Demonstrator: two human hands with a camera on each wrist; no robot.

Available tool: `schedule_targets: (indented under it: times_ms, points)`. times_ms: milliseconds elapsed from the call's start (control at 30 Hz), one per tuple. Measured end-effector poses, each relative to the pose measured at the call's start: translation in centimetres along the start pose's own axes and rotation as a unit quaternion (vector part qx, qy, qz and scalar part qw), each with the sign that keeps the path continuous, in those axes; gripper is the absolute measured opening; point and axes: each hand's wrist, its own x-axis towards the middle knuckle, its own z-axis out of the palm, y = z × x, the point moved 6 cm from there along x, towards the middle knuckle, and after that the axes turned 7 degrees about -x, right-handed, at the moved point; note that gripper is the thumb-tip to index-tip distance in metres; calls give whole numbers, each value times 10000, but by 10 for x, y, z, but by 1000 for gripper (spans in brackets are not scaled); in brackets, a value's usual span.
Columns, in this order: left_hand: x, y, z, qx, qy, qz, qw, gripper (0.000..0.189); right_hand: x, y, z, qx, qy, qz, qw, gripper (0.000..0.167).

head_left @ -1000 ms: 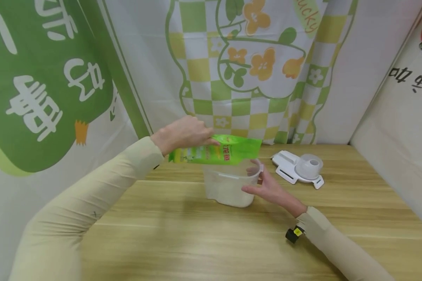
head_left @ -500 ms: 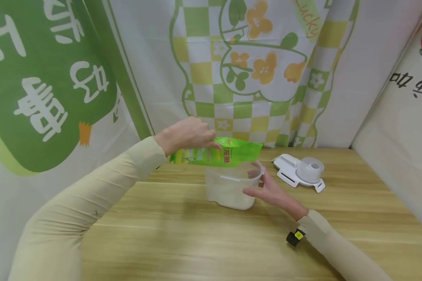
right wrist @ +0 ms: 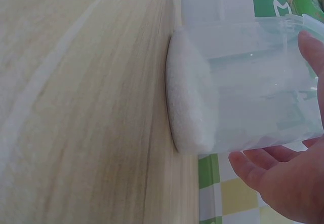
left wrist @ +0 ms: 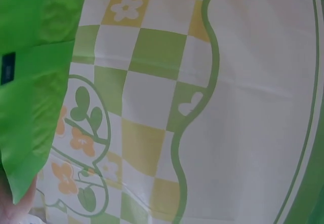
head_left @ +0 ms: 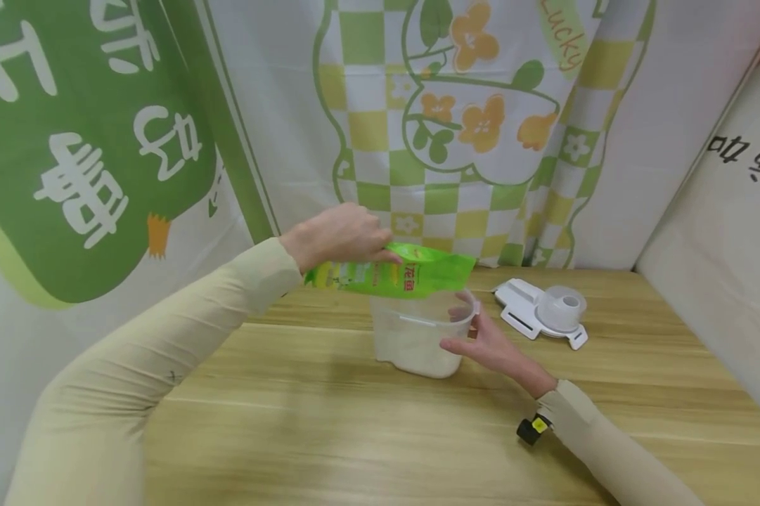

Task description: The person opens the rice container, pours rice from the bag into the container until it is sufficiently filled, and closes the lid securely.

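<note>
My left hand (head_left: 342,235) grips a green printed plastic bag (head_left: 398,277) from above. The bag lies nearly level over the clear plastic storage container (head_left: 411,344), its right end above the container's mouth. In the left wrist view, the green bag (left wrist: 38,72) fills the left edge. My right hand (head_left: 493,348) holds the container by its right side, thumb at the front and fingers behind. A layer of white grains, like rice (right wrist: 190,97), covers the container's bottom in the right wrist view. The container stands upright on the table.
A white lid (head_left: 517,299) with a clear cup (head_left: 562,309) on it lies right of the container on the wooden table (head_left: 354,436). A checked cloth (head_left: 411,176) hangs behind; printed cloths close off both sides. A small black device (head_left: 533,429) is at my right cuff.
The head view has shifted slightly, moving the scene a little to the right. Both hands keep their holds, and the bag stays over the container.
</note>
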Motion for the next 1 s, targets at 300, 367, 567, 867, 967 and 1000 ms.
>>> schedule_targets:
  times_ms: [300,367,567,867,967,1000]
  points:
    - [4,4,-6,164,197,178,9995,50,0,-2,0,-1,8,-19,10000,90]
    - [5,4,-7,190,185,192,9995,50,0,-3,0,-2,11,-22,10000,90]
    - [6,6,-7,296,106,262,9992,52,-2,-1,1,-26,0,59,10000,92]
    - [10,9,-11,373,166,345,9986,53,-2,0,0,-127,28,171,9998,92]
    - [11,11,-11,417,114,337,9985,53,-2,1,0,-222,36,215,9995,91]
    - [11,11,-11,419,95,336,9985,53,-2,1,0,-237,31,233,9994,91]
